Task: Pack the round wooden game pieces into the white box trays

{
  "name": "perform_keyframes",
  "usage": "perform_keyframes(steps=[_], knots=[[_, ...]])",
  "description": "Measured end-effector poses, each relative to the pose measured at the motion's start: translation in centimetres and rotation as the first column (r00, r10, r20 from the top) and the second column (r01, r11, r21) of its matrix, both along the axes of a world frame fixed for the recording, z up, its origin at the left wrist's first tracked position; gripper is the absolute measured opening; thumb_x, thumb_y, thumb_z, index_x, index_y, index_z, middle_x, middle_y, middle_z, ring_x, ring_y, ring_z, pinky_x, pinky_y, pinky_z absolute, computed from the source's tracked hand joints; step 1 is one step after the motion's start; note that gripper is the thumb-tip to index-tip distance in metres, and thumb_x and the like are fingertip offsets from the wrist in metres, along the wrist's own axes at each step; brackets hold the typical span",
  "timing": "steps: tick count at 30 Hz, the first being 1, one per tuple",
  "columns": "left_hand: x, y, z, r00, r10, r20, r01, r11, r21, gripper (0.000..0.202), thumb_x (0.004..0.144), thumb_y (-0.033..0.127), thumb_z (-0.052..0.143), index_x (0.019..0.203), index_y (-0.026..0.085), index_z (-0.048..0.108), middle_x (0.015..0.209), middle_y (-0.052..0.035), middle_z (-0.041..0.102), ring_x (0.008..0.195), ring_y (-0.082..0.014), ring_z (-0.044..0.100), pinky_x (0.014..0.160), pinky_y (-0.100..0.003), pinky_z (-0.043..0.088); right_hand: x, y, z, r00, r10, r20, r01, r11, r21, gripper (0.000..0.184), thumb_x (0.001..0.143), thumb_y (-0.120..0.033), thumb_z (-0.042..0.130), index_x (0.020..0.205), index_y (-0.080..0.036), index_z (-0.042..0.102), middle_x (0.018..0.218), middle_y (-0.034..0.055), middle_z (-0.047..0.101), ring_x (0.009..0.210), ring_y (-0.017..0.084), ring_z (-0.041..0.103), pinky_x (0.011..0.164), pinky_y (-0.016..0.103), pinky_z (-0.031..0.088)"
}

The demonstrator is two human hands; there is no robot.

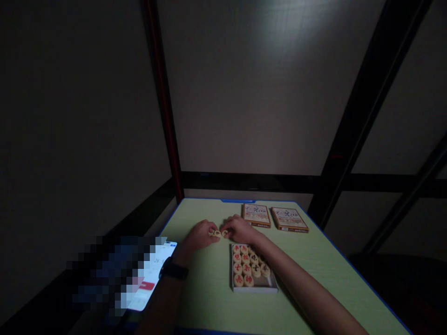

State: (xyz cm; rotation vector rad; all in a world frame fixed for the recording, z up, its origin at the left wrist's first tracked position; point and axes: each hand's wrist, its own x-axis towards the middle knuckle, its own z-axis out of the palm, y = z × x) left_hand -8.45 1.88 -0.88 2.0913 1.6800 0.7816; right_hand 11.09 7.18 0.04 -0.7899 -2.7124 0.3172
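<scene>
Xiangqi pieces, round and pale with dark characters, are located just beyond the far left corner of the open box. Left hand: pinches at least one piece between thumb and fingers; the exact count cannot be told. Right hand: pinches one piece, directly beyond the box. The two hands face each other, fingertips near; contact between the pieces and the desk cannot be determined. Right forearm passes over the far right part of the box and hides some contents. Inside the box, seated pieces show red characters on the left and dark ones on the right; the near right corner is bare. Two closed boxes lie beyond the open box, toward the right. Left of the open box: black wristband and lit phone, partly pixelated.
</scene>
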Motion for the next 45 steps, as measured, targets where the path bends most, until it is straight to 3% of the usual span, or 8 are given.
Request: perform_keyframes(steps=[5,11,14,18,22,31,38,45], knots=[[0.2,0.2,-0.2,0.998,0.009,-0.068,-0.009,1.0,0.003,0.014,0.071,0.024,0.066,0.082,0.019,0.073,0.083,-0.0051,0.068,0.082,-0.0205,0.062,0.079,-0.03,0.046,0.1,0.1,-0.1,1.0,0.015,-0.019,-0.015,1.0,-0.026,0.034,0.073,-0.003,0.063,0.099,-0.018,0.078,0.098,0.0079,0.077,0.095,0.021,0.066,0.094,0.031,0.043],[0.1,0.3,-0.2,0.999,0.02,-0.03,-0.018,0.999,0.043,0.011,0.07,0.026,0.069,0.078,0.02,0.071,0.083,-0.0044,0.069,0.084,-0.0219,0.063,0.081,-0.031,0.047,0.3,0.0,0.2,0.999,-0.025,-0.024,0.023,0.998,-0.064,0.045,0.069,-0.001,0.059,0.106,-0.02,0.077,0.099,0.0046,0.077,0.092,0.021,0.066,0.087,0.028,0.046],[0.1,0.5,0.2,0.996,0.08,0.026,-0.082,0.993,0.087,0.008,0.073,0.027,0.069,0.077,0.02,0.07,0.086,-0.0062,0.072,0.087,-0.0228,0.065,0.083,-0.032,0.047,0.3,-0.4,0.6,0.998,-0.051,-0.045,0.048,0.997,-0.063,0.042,0.07,-0.006,0.062,0.108,-0.017,0.077,0.099,0.0073,0.077,0.092,0.022,0.067,0.087,0.03,0.048],[-0.1,0.5,0.9,0.968,0.218,0.127,-0.227,0.972,0.061,0.012,0.08,0.03,0.065,0.081,0.02,0.07,0.087,-0.0072,0.076,0.083,-0.0214,0.068,0.075,-0.029,0.046,0.1,-0.8,1.1,0.99,-0.109,-0.086,0.104,0.993,-0.052,0.042,0.073,-0.01,0.066,0.113,-0.014,0.075,0.108,0.012,0.076,0.101,0.026,0.067,0.094,0.033,0.048],[-1.0,0.1,1.4,0.958,0.275,0.08,-0.275,0.961,-0.009,0.009,0.076,0.029,0.066,0.077,0.021,0.071,0.078,-0.0042,0.076,0.078,-0.0197,0.068,0.069,-0.026,0.044,-0.1,-1.0,1.3,0.987,-0.126,-0.101,0.119,0.99,-0.079,0.04,0.077,-0.009,0.063,0.114,-0.015,0.075,0.114,0.012,0.075,0.107,0.025,0.067,0.096,0.033,0.048],[-2.3,-0.1,1.5,0.999,-0.014,0.046,0.021,0.986,-0.165,0.023,0.07,0.032,0.065,0.085,0.016,0.073,0.088,-0.0068,0.076,0.082,-0.0211,0.067,0.073,-0.027,0.048,0.9,-0.5,1.8,0.997,-0.074,0.002,0.074,0.994,-0.078,0.046,0.069,-0.007,0.064,0.113,-0.014,0.076,0.11,0.0114,0.076,0.099,0.024,0.07,0.087,0.029,0.051],[-2.1,-0.1,0.9,0.998,-0.07,0.004,0.069,0.983,-0.17,0.021,0.067,0.026,0.067,0.085,0.017,0.072,0.094,-0.005,0.075,0.086,-0.0206,0.067,0.076,-0.027,0.049,1.0,0.0,0.9,0.998,-0.032,0.048,0.031,0.999,0.019,0.038,0.072,-0.008,0.065,0.107,-0.017,0.078,0.1,0.0096,0.077,0.095,0.023,0.068,0.086,0.028,0.047],[-0.9,-0.3,1.2,0.985,-0.076,-0.154,0.06,0.993,-0.104,0.026,0.068,0.02,0.066,0.093,0.017,0.074,0.099,-0.0062,0.073,0.088,-0.0211,0.065,0.081,-0.028,0.048,0.8,0.0,0.4,0.997,-0.052,0.048,0.051,0.999,0.016,0.028,0.073,-0.004,0.063,0.092,-0.016,0.079,0.091,0.0099,0.075,0.09,0.023,0.065,0.084,0.028,0.045]])
